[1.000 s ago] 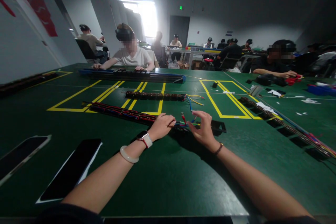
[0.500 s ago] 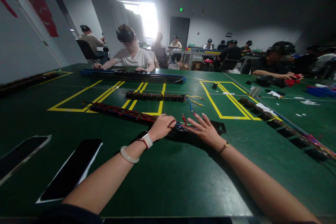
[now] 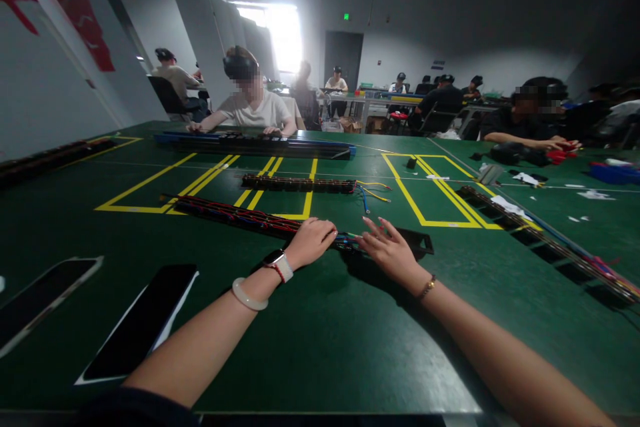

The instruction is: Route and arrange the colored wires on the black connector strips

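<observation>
A long black wiring strip (image 3: 235, 215) with red and blue wires lies slantwise on the green table, its right end a black open-framed piece (image 3: 423, 241). My left hand (image 3: 314, 240) is closed over the strip near that end, its fingertips hidden among the wires. Just to its right, my right hand (image 3: 390, 250) hovers over or touches the blue and green wires (image 3: 347, 239). Two of its fingers stretch forward and apart while the others bend down. Whether those pinch a wire is unclear.
Beyond lies a shorter black strip (image 3: 300, 183) with yellow and blue leads. A blue-ended rail (image 3: 260, 145) is in front of a co-worker (image 3: 257, 107). Two dark phone-like slabs (image 3: 143, 320) lie at left. Another wired strip (image 3: 545, 240) runs along the right.
My right hand has turned and drawn its fingers in from a wider spread. The red lead that stood up beside it no longer shows. My left hand stays on the strip.
</observation>
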A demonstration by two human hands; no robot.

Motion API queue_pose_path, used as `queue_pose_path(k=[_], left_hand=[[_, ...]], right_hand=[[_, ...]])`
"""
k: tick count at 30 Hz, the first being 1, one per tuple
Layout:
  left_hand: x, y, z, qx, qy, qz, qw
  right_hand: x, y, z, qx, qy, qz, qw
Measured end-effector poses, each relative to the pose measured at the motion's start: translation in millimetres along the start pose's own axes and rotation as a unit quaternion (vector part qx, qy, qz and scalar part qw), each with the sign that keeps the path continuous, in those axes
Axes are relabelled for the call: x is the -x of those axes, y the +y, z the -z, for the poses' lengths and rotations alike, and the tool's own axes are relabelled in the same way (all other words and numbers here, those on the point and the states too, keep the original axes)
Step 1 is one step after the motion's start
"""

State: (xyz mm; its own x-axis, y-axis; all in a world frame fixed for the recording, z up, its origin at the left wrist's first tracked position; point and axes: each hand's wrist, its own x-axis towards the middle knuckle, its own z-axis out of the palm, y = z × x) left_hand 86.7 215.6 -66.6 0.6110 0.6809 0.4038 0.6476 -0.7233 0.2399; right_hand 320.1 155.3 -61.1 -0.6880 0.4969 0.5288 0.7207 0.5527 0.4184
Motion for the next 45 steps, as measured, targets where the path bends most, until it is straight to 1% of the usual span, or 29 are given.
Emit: queue_pose_path(k=[3,6,9,12,15,18,20,23,25,27,30,33,36,40,43,45], left_hand=[[0,-1,-1.0,0.001,0.001,0.000,1.000],[0,-1,-1.0,0.000,0.002,-0.001,1.000],[-1,0,0.0,-0.006,0.004,-0.009,1.000],[-1,0,0.5,-0.016,0.004,-0.010,1.000],[-1,1,0.5,-0.020,0.008,-0.006,1.000],[-1,1,0.6,-0.019,0.007,-0.007,1.000],[0,2,0.7,-0.021,0.007,-0.006,1.000],[1,3,0.4,-0.012,0.016,0.004,1.000],[2,3,0.2,0.012,0.041,0.022,0.999],[3,2,0.6,0.045,0.089,0.049,0.994],[3,0,2.6,0.070,0.154,0.078,0.983],[4,-1,4.5,0.058,0.171,0.090,0.980],[4,-1,4.7,0.049,0.162,0.097,0.981],[5,1,3.0,0.043,0.156,0.097,0.982],[5,2,1.7,0.049,0.176,0.091,0.979],[6,2,1.1,0.046,0.200,0.081,0.975]], right_hand=[[-2,-8,-5,-0.003,-0.039,-0.018,0.999],[1,-17,-13,-0.030,-0.063,-0.038,0.997],[5,-24,-18,-0.087,-0.079,-0.088,0.989],[7,-28,-20,-0.144,-0.099,-0.140,0.975],[7,-28,-21,-0.198,-0.101,-0.172,0.960],[4,-26,-18,-0.223,-0.093,-0.180,0.953],[-1,-26,-12,-0.204,-0.098,-0.179,0.957],[-17,-30,5,-0.133,-0.105,-0.164,0.972],[-31,-37,16,-0.089,-0.103,-0.149,0.979],[-45,-47,21,-0.064,-0.103,-0.142,0.982],[-62,-60,16,-0.048,-0.125,-0.150,0.980],[-73,-63,5,-0.037,-0.177,-0.179,0.967],[-77,-57,-4,-0.026,-0.208,-0.202,0.957],[-74,-46,-9,-0.015,-0.208,-0.213,0.955],[-73,-37,-12,-0.021,-0.215,-0.216,0.952],[-74,-27,-15,-0.029,-0.229,-0.218,0.948]])
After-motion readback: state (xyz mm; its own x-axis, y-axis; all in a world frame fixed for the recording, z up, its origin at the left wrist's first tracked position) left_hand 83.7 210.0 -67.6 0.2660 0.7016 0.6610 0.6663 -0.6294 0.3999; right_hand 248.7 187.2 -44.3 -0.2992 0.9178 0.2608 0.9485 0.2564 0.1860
